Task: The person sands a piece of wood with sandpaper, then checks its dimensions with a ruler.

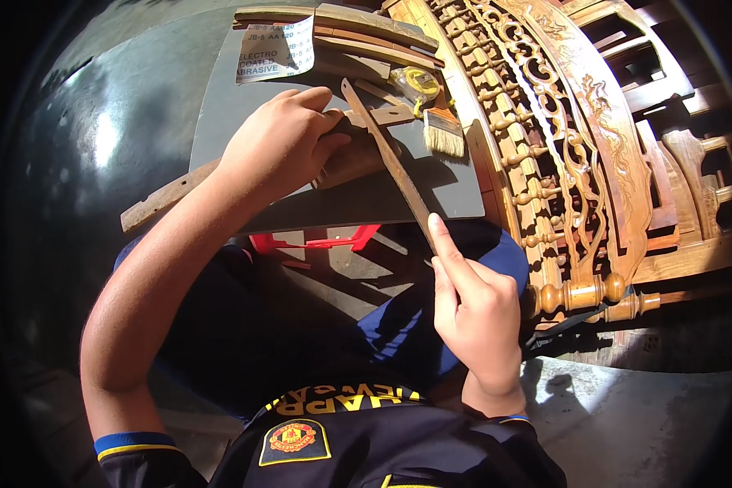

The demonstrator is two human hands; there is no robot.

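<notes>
My left hand (289,134) is closed over a long wooden strip (169,193) that lies across the grey board (228,106). Its fingers curl down around the wood, and part of the strip is hidden under the hand and forearm. Below the fingers is a darker wooden block (358,163), half in shadow. My right hand (476,305) grips the lower end of a long, narrow, flat file (394,167), brown and rusty-looking. The index finger stretches along the file. Its far tip slants up and left, close beside my left fingers and overlapping the strip in this view.
Sandpaper (274,50) lies at the board's far edge by several long wooden pieces (374,50). A yellow tape measure (419,83) and a paintbrush (443,134) sit at its right. Carved wooden furniture (577,146) stands along the right. Below the board shows a red plastic frame (325,241).
</notes>
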